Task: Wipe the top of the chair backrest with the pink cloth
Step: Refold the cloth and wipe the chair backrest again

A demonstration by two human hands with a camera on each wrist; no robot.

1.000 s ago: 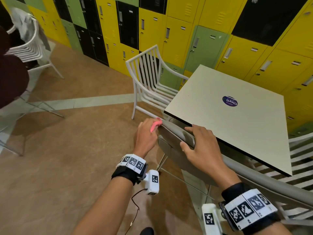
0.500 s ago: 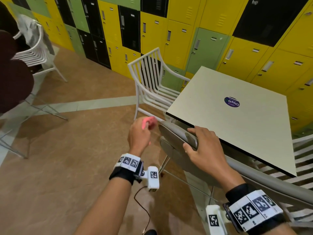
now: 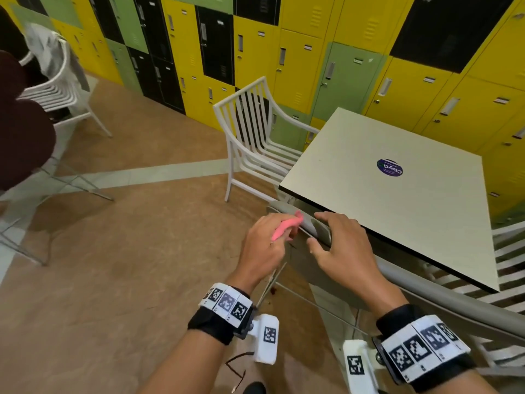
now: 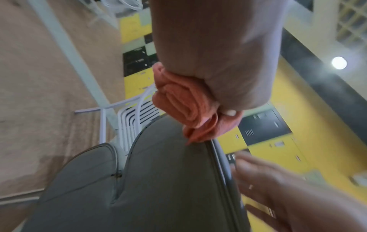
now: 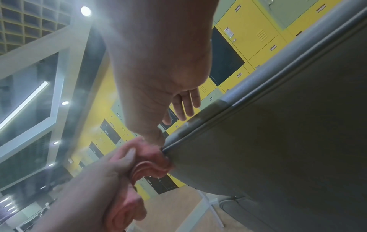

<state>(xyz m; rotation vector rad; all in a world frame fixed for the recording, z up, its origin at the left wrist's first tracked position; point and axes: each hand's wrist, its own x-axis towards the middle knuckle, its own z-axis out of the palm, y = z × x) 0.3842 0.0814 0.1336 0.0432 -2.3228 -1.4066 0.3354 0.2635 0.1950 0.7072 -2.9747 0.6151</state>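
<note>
The left hand (image 3: 262, 243) is gripping the bunched pink cloth (image 3: 285, 229) in a closed fist, and is holding it against the near end of the chair backrest (image 3: 454, 301). The right hand (image 3: 342, 248) is hovering just beside it over the top edge of the backrest, with fingers (image 5: 189, 102) spread and loosely bent. Both forearms are reaching forward, each wearing a black wrist band.
</note>
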